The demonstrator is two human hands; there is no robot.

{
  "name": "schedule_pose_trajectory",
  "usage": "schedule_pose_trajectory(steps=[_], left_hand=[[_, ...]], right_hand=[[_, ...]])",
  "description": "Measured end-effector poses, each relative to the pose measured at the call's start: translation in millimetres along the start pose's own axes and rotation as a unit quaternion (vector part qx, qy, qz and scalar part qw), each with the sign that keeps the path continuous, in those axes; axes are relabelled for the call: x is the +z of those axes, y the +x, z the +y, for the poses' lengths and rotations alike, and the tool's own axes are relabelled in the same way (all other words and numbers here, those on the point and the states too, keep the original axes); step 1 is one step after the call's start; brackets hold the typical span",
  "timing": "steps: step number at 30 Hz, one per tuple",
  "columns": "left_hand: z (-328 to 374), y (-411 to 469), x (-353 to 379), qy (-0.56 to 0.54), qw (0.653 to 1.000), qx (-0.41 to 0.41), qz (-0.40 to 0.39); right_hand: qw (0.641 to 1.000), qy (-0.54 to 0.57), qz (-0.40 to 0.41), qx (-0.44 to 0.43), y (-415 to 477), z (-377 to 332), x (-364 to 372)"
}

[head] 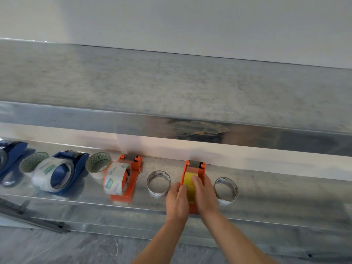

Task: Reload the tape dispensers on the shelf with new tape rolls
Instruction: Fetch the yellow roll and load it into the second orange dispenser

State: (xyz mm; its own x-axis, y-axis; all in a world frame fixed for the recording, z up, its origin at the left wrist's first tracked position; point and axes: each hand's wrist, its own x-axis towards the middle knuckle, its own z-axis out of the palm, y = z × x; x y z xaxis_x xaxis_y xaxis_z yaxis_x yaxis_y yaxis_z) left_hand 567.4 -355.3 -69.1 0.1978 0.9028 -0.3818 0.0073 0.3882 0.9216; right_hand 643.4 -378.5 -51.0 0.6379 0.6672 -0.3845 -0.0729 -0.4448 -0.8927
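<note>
Low in the frame, just right of centre, you have both hands on the orange dispenser (pixel 194 165). It stands on the lower metal shelf (pixel 285 199) with its cutter end toward the wall. Your left hand (pixel 177 200) curls its fingers against the left side of the yellow tape roll (pixel 189 181) seated in the dispenser. Your right hand (pixel 205 194) wraps the dispenser's right side, with one finger lying across the top of the roll. Neither hand is spread open.

The left tape ring (pixel 158 182) stands just beside your left hand, and the right tape ring (pixel 226 189) just beside your right. Further left is a second orange dispenser (pixel 133 180) carrying a clear roll, then a loaded blue dispenser (pixel 76 168).
</note>
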Motion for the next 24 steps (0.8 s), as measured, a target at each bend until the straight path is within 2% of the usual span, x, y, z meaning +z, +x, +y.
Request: schedule_pose_trajectory(steps=[8,24], left_hand=[[8,-3,-3,0.032,0.999,-0.013,-0.035],[17,-7,-4,0.052,0.998,-0.019,-0.042]], right_hand=[[0.998,-0.059,0.018,0.022,2,0,2],[0.999,-0.034,0.001,0.006,4,10,1]])
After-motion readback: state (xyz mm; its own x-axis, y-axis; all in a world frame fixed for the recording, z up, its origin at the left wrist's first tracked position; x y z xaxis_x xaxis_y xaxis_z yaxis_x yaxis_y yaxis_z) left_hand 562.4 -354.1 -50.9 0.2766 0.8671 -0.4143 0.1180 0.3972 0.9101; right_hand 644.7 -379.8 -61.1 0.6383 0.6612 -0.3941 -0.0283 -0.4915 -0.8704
